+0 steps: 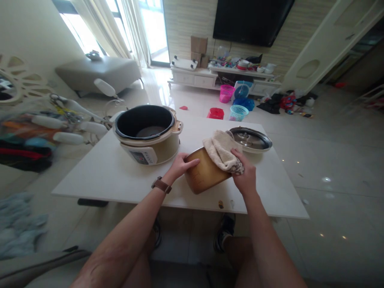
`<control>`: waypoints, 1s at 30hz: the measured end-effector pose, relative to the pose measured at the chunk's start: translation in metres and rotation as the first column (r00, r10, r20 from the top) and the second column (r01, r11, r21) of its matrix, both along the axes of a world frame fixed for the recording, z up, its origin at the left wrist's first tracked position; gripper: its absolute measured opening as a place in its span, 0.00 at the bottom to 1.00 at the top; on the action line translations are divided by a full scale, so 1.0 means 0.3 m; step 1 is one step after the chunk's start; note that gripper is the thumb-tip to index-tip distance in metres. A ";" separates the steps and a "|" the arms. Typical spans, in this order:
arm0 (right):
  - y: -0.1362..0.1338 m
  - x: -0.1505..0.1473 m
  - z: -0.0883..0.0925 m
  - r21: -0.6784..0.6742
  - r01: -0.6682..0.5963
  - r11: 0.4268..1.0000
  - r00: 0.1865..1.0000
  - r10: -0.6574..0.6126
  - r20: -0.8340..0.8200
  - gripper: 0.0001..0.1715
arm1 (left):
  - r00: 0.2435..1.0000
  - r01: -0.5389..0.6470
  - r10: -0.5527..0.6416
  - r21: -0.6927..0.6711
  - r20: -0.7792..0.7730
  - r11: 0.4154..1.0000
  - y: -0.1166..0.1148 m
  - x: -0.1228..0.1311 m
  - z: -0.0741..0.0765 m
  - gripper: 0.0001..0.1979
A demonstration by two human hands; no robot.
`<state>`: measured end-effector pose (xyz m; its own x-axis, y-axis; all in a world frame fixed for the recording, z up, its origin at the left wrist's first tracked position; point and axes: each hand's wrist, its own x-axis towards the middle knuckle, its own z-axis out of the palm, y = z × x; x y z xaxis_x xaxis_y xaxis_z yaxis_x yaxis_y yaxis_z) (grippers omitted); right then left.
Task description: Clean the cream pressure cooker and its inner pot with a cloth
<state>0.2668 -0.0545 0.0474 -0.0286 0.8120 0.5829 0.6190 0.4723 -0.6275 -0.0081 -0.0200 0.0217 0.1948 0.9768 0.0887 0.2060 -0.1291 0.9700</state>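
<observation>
My left hand (184, 165) grips the rim of a golden-brown inner pot (204, 172), thumb on its outer wall. The pot is tilted over the near part of the white table (144, 184). Wrapped over the pot's right rim is a beige cloth (220, 150), and my right hand (244, 172) is closed on it against the pot. The pot's inside is hidden from me. To the left stands the pressure cooker body (150, 152), its dark cavity uncovered and a control panel on its front. Behind my right hand lies the cooker lid (252, 140), inner side up.
White lamp-like arms (93, 128) reach close to the table's left edge. Past the far edge, a red bucket (215, 113), a light-blue basket (239, 113) and a pink basket (226, 93) stand on the floor. A cluttered TV cabinet (204, 80) lines the wall.
</observation>
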 end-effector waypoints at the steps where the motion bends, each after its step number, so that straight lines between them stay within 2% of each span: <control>1: 0.008 0.007 -0.013 -0.035 0.051 0.998 0.998 -0.052 -0.031 0.29 | 1.000 -0.001 0.001 0.004 0.008 1.000 -0.001 0.000 -0.001 0.29; 4: 0.029 0.025 -0.049 -0.120 0.181 0.976 0.976 -0.193 -0.096 0.25 | 0.998 0.017 -0.019 0.029 0.062 0.999 0.004 -0.008 -0.014 0.26; 7: 0.050 0.045 -0.081 -0.212 0.260 0.942 0.944 -0.294 -0.147 0.23 | 0.993 0.063 -0.063 0.005 0.098 0.998 0.017 -0.023 -0.029 0.26; 10: 0.063 0.063 -0.105 -0.306 0.315 0.899 0.907 -0.379 -0.181 0.22 | 0.995 0.076 -0.073 -0.038 0.073 0.996 0.025 -0.033 -0.034 0.28; 13: 0.062 0.067 -0.110 -0.304 0.332 0.893 0.889 -0.404 -0.217 0.20 | 0.997 0.061 -0.061 0.000 0.048 0.998 0.020 -0.031 -0.028 0.30; 16: 0.042 0.051 -0.088 -0.204 0.324 0.924 0.906 -0.365 -0.214 0.20 | 0.999 0.042 -0.044 0.049 0.024 0.998 0.010 -0.020 -0.014 0.29; 19: 0.000 0.017 -0.048 -0.045 0.256 0.966 0.956 -0.260 -0.136 0.19 | 0.999 0.044 -0.045 0.047 0.010 0.998 0.005 -0.006 0.000 0.27; 22: -0.049 -0.026 -0.005 0.119 0.059 0.991 0.998 -0.056 -0.027 0.22 | 0.999 0.032 -0.032 0.062 0.006 0.998 0.011 0.002 0.002 0.25; 25: -0.080 -0.058 0.026 0.185 -0.137 0.973 0.989 0.125 0.078 0.22 | 1.000 0.020 -0.020 0.112 0.000 0.994 0.019 0.004 -0.003 0.21; 27: -0.081 -0.064 0.031 0.202 -0.159 0.966 0.985 0.142 0.098 0.23 | 1.000 0.024 -0.024 0.130 -0.002 0.991 0.018 0.003 -0.004 0.20; 30: -0.062 -0.050 0.019 0.217 -0.047 0.975 0.998 0.037 0.050 0.25 | 0.998 0.053 -0.055 0.122 0.013 0.991 0.008 0.003 -0.001 0.20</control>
<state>0.2518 -0.0731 0.0530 -0.0905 0.6633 0.7428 0.6208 0.6208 -0.4788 -0.0073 -0.0177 0.0216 0.2445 0.9467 0.2096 0.1799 -0.2567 0.9496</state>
